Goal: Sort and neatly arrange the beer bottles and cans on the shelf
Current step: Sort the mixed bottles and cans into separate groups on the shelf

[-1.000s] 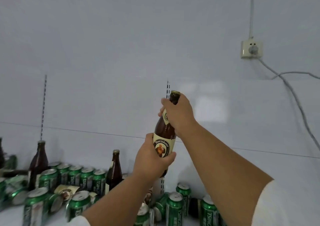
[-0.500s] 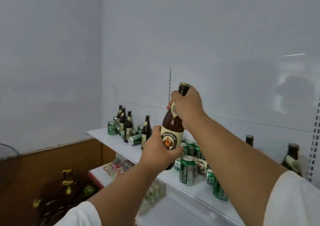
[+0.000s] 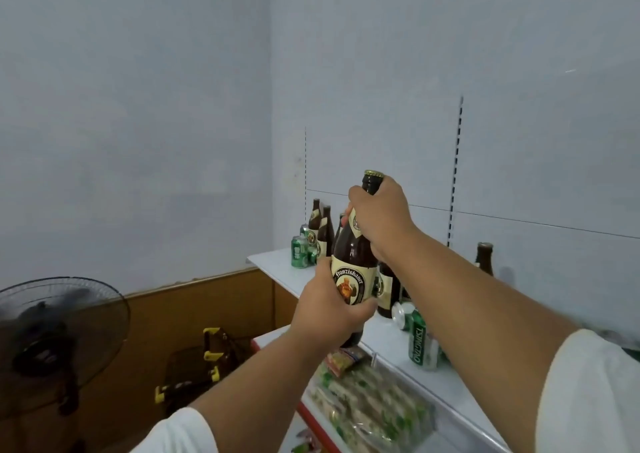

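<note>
Above the near edge of the white metal shelf (image 3: 277, 272), a tall brown glass beer bottle with a cream label and gold cap (image 3: 353, 262) is held clear of the surface, near upright with a slight tilt. The left hand (image 3: 332, 310) wraps round the lower body, fingers curled over the label's bottom edge; the right hand (image 3: 381, 215) is closed tightly round the neck just under the cap. Both grips look firm, nothing else is in either hand.

At about eleven o'clock from the carried bottle, in the far corner of the shelf, stands a small cluster of matching brown bottles (image 3: 320, 230) with an upright green aluminium can (image 3: 299, 251) beside them. At four o'clock a green can lying on its side (image 3: 405, 314) rests beside a standing green can (image 3: 422, 345), and one lone brown bottle (image 3: 484, 258) stands at three o'clock by the wall.

This looks like the carrying step of sorting: bottle in transit toward its own kind. Next it probably wants setting down upright beside the corner cluster, lowered gently so it knocks no neighbour, label facing outward. Toppled cans remain to be righted and grouped afterwards.
</note>
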`<state>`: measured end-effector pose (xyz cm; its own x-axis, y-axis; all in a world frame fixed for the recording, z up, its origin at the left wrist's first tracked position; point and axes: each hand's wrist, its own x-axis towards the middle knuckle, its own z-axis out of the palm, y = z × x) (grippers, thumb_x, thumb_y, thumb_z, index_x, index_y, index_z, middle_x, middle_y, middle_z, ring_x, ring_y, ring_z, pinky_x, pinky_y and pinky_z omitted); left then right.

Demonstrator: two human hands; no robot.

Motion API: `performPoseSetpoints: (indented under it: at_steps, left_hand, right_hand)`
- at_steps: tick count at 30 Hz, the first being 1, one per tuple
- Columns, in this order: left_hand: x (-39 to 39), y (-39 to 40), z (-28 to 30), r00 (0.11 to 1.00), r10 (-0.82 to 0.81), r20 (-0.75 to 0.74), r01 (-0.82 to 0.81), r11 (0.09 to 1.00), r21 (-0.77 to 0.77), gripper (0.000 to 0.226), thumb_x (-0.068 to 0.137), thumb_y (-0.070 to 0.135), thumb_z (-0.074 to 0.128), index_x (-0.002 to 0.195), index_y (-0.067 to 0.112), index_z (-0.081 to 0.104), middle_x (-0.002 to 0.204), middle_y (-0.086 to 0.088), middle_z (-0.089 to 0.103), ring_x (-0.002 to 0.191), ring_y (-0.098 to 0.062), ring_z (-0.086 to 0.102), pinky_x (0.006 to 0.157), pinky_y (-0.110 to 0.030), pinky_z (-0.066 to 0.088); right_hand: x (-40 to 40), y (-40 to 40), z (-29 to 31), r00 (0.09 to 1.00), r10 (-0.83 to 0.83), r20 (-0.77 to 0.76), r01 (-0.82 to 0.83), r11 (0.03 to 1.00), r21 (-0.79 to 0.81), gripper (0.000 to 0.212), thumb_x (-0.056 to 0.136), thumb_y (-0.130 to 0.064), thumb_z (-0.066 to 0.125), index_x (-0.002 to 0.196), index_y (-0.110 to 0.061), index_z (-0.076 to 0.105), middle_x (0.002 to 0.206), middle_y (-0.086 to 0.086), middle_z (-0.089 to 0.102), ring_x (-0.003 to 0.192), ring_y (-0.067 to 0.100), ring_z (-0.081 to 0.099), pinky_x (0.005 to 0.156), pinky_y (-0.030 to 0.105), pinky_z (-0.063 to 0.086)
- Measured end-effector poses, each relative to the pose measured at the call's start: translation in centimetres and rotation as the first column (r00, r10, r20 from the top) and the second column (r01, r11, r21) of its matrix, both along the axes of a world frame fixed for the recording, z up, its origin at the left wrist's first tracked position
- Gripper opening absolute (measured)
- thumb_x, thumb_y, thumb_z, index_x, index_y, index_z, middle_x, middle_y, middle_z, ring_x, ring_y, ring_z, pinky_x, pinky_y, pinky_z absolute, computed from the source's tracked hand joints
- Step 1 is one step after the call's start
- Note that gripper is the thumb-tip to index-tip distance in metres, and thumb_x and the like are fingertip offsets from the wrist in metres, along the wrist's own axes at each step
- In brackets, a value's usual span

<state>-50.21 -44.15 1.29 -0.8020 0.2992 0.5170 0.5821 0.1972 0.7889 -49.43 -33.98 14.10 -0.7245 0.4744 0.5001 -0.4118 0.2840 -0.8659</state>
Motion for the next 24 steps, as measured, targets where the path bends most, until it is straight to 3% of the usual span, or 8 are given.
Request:
performPoseSetpoints:
  at_steps: [3,6,10,15,18,21,24]
  left_hand:
    - [-6.2,-0.5,0.5,0.997,0.044,0.058,-0.042,0.999,-0.019,0.069,0.055,0.050,0.082,0.110,0.041,0.041,0.093,0.014,0.066,0.080,0.009,0.065,0.059,-0.013,0.055]
    - [-12.5,-1.6,1.0,0.993,0.083,0.078,-0.080,0.996,-0.043,0.068,0.055,0.051,0.082,0.108,0.042,0.040,0.092,0.016,0.065,0.079,0.006,0.066,0.057,-0.011,0.052]
    - [-19.8,-4.0,-1.2,0.983,0.138,0.117,-0.126,0.986,-0.108,0.068,0.061,0.047,0.083,0.110,0.040,0.038,0.095,0.017,0.061,0.081,-0.002,0.065,0.052,-0.007,0.047]
    - [-29.9,-7.3,-3.9,0.982,0.132,0.136,-0.116,0.986,-0.121,0.069,0.063,0.047,0.084,0.112,0.042,0.035,0.099,0.019,0.059,0.087,-0.004,0.064,0.055,-0.008,0.049]
    - [-36.5,-8.7,-4.6,0.988,0.093,0.121,-0.078,0.990,-0.120,0.069,0.062,0.049,0.084,0.111,0.043,0.037,0.097,0.019,0.060,0.084,0.001,0.064,0.054,-0.007,0.048]
    - [-42.5,-8.8,-5.6,0.992,0.024,0.125,-0.007,0.991,-0.134,0.068,0.060,0.052,0.085,0.110,0.047,0.040,0.097,0.020,0.064,0.085,0.012,0.062,0.057,-0.009,0.051]
    - [-47.0,-7.0,-5.9,0.996,-0.004,0.087,0.021,0.981,-0.193,0.069,0.055,0.063,0.081,0.110,0.045,0.043,0.099,0.018,0.064,0.088,0.003,0.065,0.066,-0.017,0.058]
  right_hand:
    - [-6.9,-0.3,0.5,0.998,0.060,0.020,-0.060,0.998,-0.034,0.010,0.082,-0.012,0.056,0.091,-0.011,0.053,0.063,0.009,0.064,0.045,0.017,0.062,0.043,0.026,0.052]
    - [-14.0,-1.2,0.5,0.994,0.104,0.030,-0.102,0.993,-0.066,0.015,0.081,-0.013,0.055,0.095,-0.011,0.053,0.063,0.010,0.063,0.046,0.019,0.062,0.049,0.034,0.057]
    - [-22.4,-3.4,-2.0,0.989,0.124,0.085,-0.117,0.990,-0.075,0.014,0.082,-0.016,0.057,0.096,-0.014,0.055,0.068,0.009,0.065,0.049,0.016,0.065,0.043,0.024,0.050]
    - [-32.2,-6.8,-4.5,0.988,0.098,0.119,-0.096,0.995,-0.025,0.014,0.085,-0.020,0.057,0.098,-0.016,0.054,0.072,0.007,0.067,0.053,0.013,0.067,0.044,0.022,0.048]
    - [-37.6,-7.9,-4.9,0.993,0.073,0.097,-0.074,0.997,0.009,0.015,0.085,-0.020,0.058,0.098,-0.015,0.054,0.070,0.006,0.068,0.056,0.016,0.069,0.047,0.026,0.053]
    - [-42.2,-7.7,-5.6,0.993,0.002,0.117,-0.016,0.994,0.112,0.015,0.083,-0.023,0.060,0.095,-0.016,0.052,0.071,0.006,0.070,0.066,0.023,0.072,0.064,0.040,0.060]
    - [-45.7,-5.9,-6.3,0.986,-0.067,0.154,0.051,0.993,0.106,0.015,0.085,-0.023,0.061,0.095,-0.019,0.050,0.076,0.007,0.071,0.069,0.021,0.072,0.065,0.041,0.061]
